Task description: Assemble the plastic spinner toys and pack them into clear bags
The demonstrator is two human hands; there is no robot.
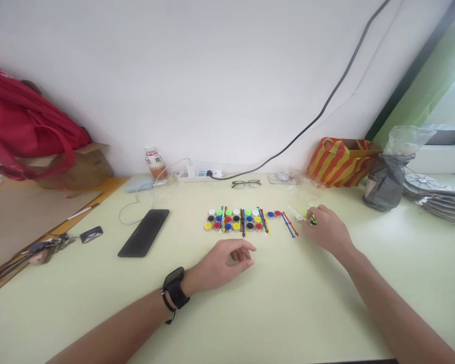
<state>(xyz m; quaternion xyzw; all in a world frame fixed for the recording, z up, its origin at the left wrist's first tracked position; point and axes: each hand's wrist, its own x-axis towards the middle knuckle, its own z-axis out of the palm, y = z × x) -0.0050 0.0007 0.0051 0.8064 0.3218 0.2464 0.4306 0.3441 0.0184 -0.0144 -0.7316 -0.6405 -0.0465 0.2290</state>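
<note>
My left hand [225,260] rests over the table with its thumb and fingers apart and nothing between them. Just beyond it, several round coloured discs [228,227] stand in rows, with bundles of thin plastic sticks [243,223] lying between the groups. To their right are a blue disc [270,214], a red disc [277,213], a blue stick [287,225] and a red stick [291,225]. Farther right, my right hand [328,230] is closed at small pieces; bits of green, yellow and black show by its fingers. A white disc [299,218] lies beside those fingertips.
A black phone [144,233] and keys [47,247] lie to the left. Glasses [246,184], a power strip [200,173] and a bottle [155,164] line the wall. At the right stand a striped bag [341,162], a grey bag [389,182] and wrapped discs [440,199].
</note>
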